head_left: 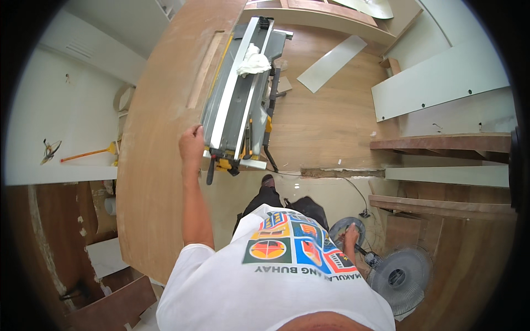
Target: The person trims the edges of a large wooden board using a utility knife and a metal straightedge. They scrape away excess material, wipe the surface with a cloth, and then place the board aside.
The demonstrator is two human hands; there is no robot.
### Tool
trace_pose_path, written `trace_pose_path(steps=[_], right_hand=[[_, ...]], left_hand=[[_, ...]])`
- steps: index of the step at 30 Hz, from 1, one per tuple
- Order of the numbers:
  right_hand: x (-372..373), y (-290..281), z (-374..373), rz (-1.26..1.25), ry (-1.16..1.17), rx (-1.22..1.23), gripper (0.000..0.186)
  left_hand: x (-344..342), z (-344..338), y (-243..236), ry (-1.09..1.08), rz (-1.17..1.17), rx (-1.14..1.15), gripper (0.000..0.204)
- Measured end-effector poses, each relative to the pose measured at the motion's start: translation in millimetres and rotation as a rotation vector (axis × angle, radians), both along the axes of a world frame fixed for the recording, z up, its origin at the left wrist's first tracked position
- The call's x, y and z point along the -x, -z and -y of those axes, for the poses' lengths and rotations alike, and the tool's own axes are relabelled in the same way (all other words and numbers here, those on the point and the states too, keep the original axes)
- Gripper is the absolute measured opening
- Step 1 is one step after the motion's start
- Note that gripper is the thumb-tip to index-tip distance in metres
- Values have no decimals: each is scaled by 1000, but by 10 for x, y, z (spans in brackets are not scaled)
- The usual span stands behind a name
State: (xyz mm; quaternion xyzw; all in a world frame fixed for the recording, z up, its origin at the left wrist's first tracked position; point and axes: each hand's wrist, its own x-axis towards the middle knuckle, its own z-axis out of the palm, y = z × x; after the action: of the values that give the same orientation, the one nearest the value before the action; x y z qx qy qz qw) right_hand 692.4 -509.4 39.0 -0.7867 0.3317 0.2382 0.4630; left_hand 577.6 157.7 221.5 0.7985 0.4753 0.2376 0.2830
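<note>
My left hand (pixel 191 142) is closed, its fingers curled by the near left corner of a grey and yellow table saw (pixel 227 102). Anything small between those fingers is hidden. Under that hand lies a long wooden panel (pixel 160 165) with a rectangular cutout. A crumpled white cloth (pixel 254 60) rests on top of the saw. Low at my right side, my right hand (pixel 350 236) shows over a round grey disc (pixel 338 230), next to a standing fan (pixel 396 276). Its fingers are too small and partly hidden to read.
A pale board (pixel 331 63) lies on the wooden floor beyond the saw. White panels (pixel 441 91) and brown boards (pixel 441 142) line the right side. A cord (pixel 359 190) crosses the floor towards the fan. An orange-handled tool (pixel 85 155) is at the left.
</note>
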Motion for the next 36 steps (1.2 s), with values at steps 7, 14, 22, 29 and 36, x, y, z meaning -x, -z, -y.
trace_pose_path(steps=[7, 14, 22, 29, 36], right_hand=[[-1009, -168, -818, 257, -69, -30, 22], [-2542, -567, -1770, 349, -237, -211, 23], [-4632, -304, -2360, 120, -223, -562, 34], [-5614, -632, -2834, 266, -464, -465, 33], [-5882, -618, -3478, 48, -453, -646, 33]], left_hand=[[-1192, -60, -674, 59, 278, -6, 33], [-2562, -285, -461, 164, -194, -391, 48], [-2626, -296, 7, 38, -202, -444, 35], [-2900, 60, -607, -482, -57, -216, 36], [-2971, -72, -366, -304, -309, -125, 35]])
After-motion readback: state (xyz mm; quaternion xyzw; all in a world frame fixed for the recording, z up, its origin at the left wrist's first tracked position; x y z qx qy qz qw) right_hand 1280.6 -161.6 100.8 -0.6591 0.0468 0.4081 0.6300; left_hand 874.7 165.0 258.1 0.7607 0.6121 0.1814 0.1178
